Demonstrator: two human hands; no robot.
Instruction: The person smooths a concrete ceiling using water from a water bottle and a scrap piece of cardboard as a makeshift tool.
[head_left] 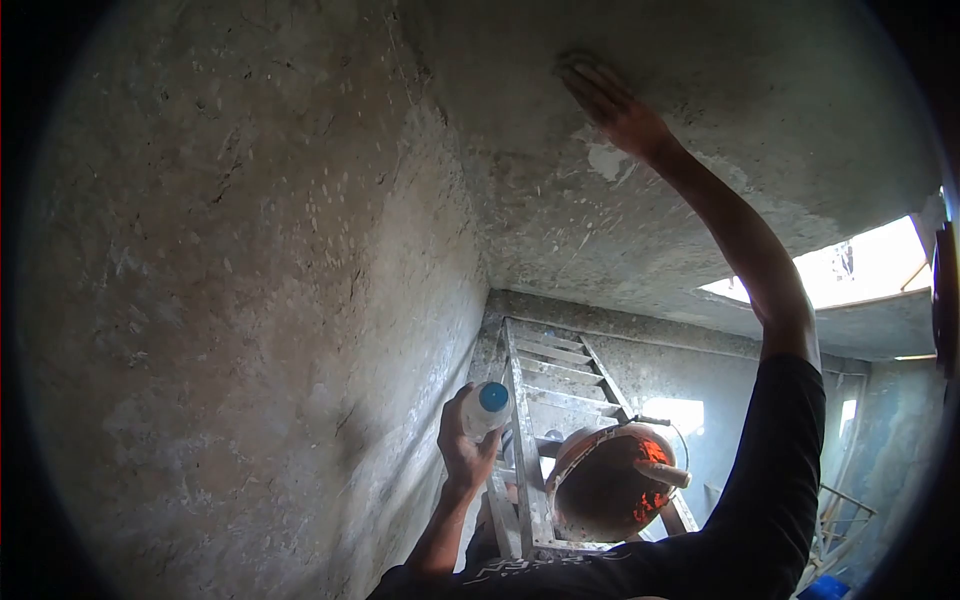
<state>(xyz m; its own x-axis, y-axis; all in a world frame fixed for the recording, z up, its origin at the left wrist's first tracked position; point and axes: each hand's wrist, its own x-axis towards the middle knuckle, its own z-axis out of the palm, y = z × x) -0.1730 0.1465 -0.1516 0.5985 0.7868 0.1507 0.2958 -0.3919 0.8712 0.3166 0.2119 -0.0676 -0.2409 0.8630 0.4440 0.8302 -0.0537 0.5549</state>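
Note:
My right hand (612, 105) is stretched up and lies flat against the rough grey plastered surface (700, 150), fingers extended and close together, with nothing visibly held. My left hand (462, 450) is lower, near the corner, wrapped around a white plastic bottle (487, 408) with a blue cap. The bottle is right beside an aluminium ladder (555, 370). Both arms come out of a black shirt at the bottom edge.
A bare concrete wall (250, 300) fills the left side and meets the plastered surface in a corner. An orange, mortar-stained bucket (605, 485) with a tool handle (665, 472) sticking out rests on the ladder. A bright opening (860, 265) shows at the right.

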